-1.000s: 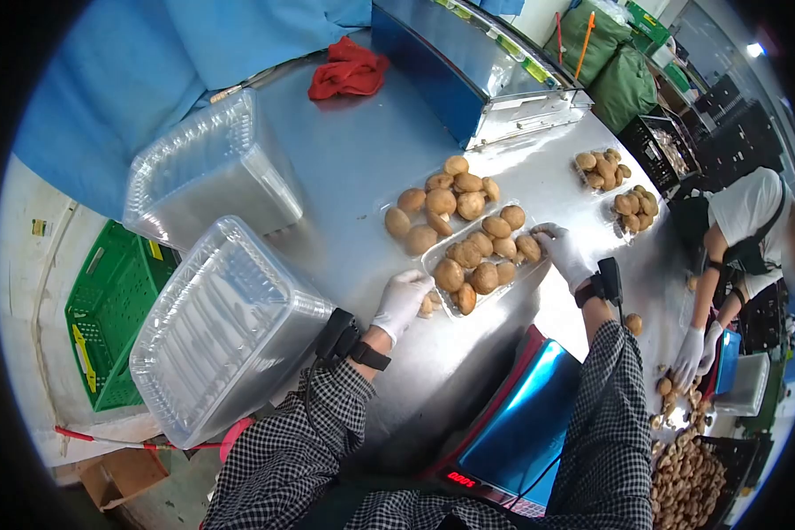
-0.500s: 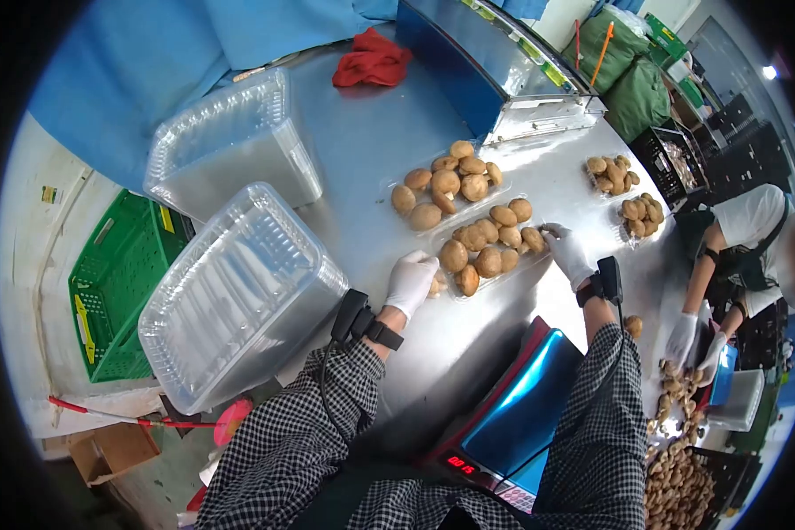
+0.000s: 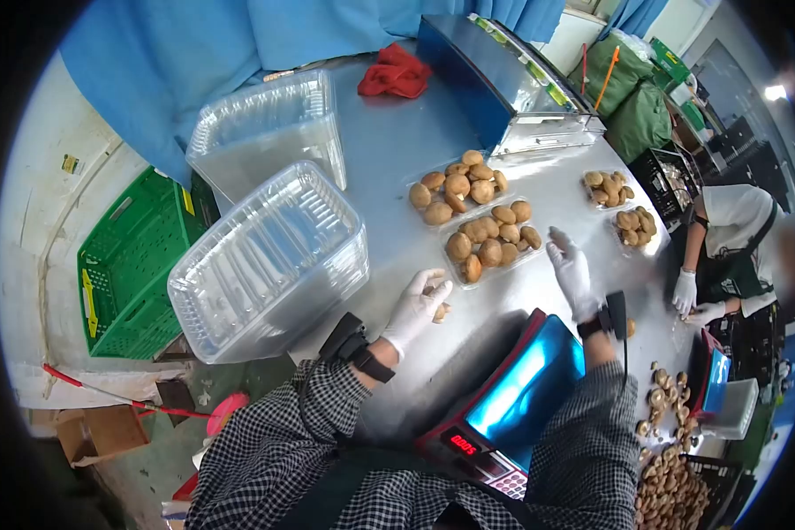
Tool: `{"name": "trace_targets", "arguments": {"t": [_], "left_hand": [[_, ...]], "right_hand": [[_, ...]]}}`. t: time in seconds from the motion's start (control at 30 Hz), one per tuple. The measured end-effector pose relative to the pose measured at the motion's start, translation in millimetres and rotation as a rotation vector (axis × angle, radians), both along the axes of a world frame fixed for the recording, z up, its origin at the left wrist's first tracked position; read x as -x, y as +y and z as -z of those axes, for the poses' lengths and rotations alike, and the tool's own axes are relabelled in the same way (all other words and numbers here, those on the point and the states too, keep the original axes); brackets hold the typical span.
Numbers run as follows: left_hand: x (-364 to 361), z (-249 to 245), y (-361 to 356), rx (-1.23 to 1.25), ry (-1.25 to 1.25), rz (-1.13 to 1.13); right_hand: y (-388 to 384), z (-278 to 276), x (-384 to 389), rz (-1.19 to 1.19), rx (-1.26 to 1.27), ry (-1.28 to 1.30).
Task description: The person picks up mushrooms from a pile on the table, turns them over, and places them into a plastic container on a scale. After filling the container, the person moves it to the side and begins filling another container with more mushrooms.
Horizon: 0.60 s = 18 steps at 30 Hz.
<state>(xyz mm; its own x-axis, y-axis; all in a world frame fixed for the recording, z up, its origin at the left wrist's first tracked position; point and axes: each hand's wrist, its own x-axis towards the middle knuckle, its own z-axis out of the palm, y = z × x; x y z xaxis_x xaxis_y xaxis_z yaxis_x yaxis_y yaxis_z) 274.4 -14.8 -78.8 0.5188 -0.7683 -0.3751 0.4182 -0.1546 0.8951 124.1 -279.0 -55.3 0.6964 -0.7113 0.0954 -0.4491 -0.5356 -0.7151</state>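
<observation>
My left hand [image 3: 415,309], in a white glove, is closed around a brown mushroom [image 3: 441,313] above the steel table, just left of the trays. Part of the mushroom is hidden by the fingers. My right hand [image 3: 571,276], gloved too, is open with its fingers apart, right of the nearer tray, and nothing shows in it. Brown mushrooms [image 3: 482,231] fill this clear tray. Behind it sits another tray of mushrooms [image 3: 458,184]. Between my forearms stands a scale [image 3: 521,380] with a blue shiny top and a red display.
Two stacks of clear trays [image 3: 274,256] [image 3: 269,124] stand at left, beside a green crate [image 3: 141,265]. A blue-sided metal machine [image 3: 503,79] and red cloth [image 3: 395,72] are at the back. At right are two more mushroom trays [image 3: 608,188], loose mushrooms [image 3: 671,486] and a co-worker [image 3: 738,238].
My left hand has drawn back from the tray with the mushroom. My right hand has come off the tray's edge and opened. The co-worker's hands have moved away from the loose mushrooms.
</observation>
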Motion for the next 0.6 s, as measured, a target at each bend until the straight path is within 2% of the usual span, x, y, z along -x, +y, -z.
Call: {"name": "trace_targets", "arguments": {"t": [0.03, 0.07, 0.13, 0.17, 0.2, 0.23, 0.27, 0.3, 0.33, 0.37, 0.43, 0.5, 0.57, 0.6], "left_hand": [[4.4, -14.3, 6.0, 0.076, 0.097, 0.003], [10.5, -29.4, 9.8, 0.08, 0.102, 0.006], [24.8, -53.1, 11.4, 0.331, 0.411, 0.043], [35.4, -46.7, 7.2, 0.333, 0.413, 0.038], [46.1, -32.5, 0.8, 0.392, 0.449, 0.084], [50.3, -38.7, 1.5, 0.454, 0.475, 0.119], [56.8, -47.1, 6.9, 0.48, 0.597, 0.182], [60.2, -78.7, 19.5, 0.512, 0.717, 0.245], [61.1, -100.9, 33.8, 0.305, 0.376, 0.305], [46.6, -125.1, 53.4, 0.395, 0.153, 0.543], [36.7, -122.0, 71.1, 0.481, -0.141, 0.438], [-3.9, -140.6, 97.8, 0.252, -1.043, 0.109], [-44.0, -150.6, 118.2, 0.109, -1.662, -0.216], [-60.2, -150.4, 128.7, -0.006, -1.68, -0.199]], "right_hand": [[26.8, -11.4, 2.6, -0.058, -0.112, -0.155], [68.6, -44.9, 2.2, -0.087, -0.303, -0.161], [135.0, -99.8, 7.9, -0.305, -0.228, 0.04], [147.9, -88.2, 11.7, -0.498, -0.006, -0.027], [165.5, -88.0, 14.6, -0.474, 0.167, 0.011], [181.7, -88.5, 16.5, -0.459, 0.34, 0.038], [187.3, -89.7, 24.7, -0.417, 0.353, 0.033], [188.8, -92.2, 35.0, -0.377, 0.366, 0.028], [196.4, -99.3, 44.5, -0.325, 0.301, -0.043], [200.3, -101.6, 56.4, -0.255, 0.149, -0.057], [213.4, -108.3, 80.6, -0.11, -0.087, -0.162], [228.1, -115.4, 106.4, -0.057, -0.358, -0.32], [242.7, -114.1, 132.4, -0.035, -0.445, -0.413], [248.5, -109.6, 145.4, 0.008, -0.504, -0.431]]}}
